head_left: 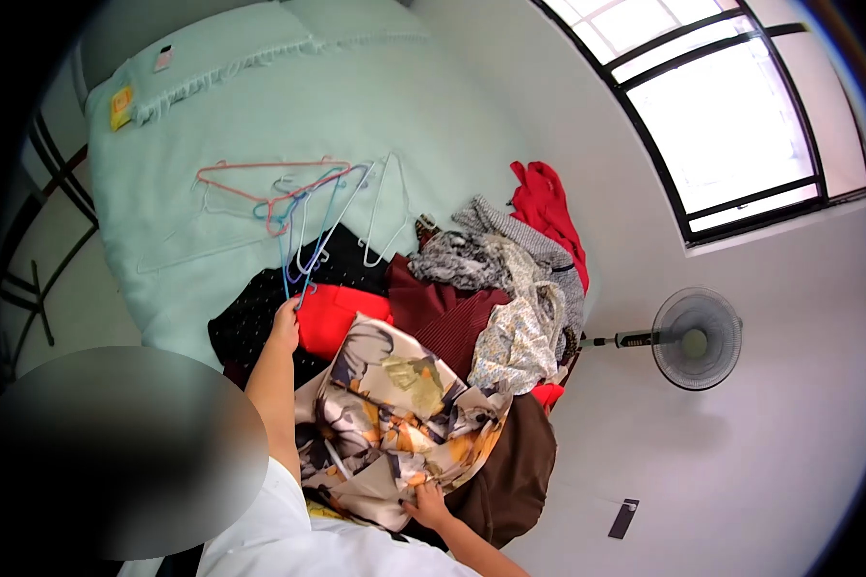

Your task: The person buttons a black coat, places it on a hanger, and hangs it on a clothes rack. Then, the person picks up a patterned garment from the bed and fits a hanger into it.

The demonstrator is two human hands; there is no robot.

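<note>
My left hand (pixel 287 325) reaches forward, its fingers closed around the lower end of a blue clothes hanger (pixel 335 207). Beside that hand lies a bright red garment (pixel 342 317), on top of a black garment with white specks (pixel 260 303). Near my body, my right hand (pixel 428 506) grips the near edge of a satiny floral garment (pixel 394 380) in beige, grey and orange. This garment lies partly bunched over a dark brown cloth (pixel 520 462). A red hanger (pixel 274 166) and several white and blue hangers lie overlapped just beyond my left hand.
A pale green bedspread (pixel 164 212) spans the bed. To the right are piled a maroon garment (pixel 433 313), a patterned light garment (pixel 520 337) and a red cloth (pixel 548 207). A fan (pixel 695 338) stands by the wall. A blurred oval covers the lower left.
</note>
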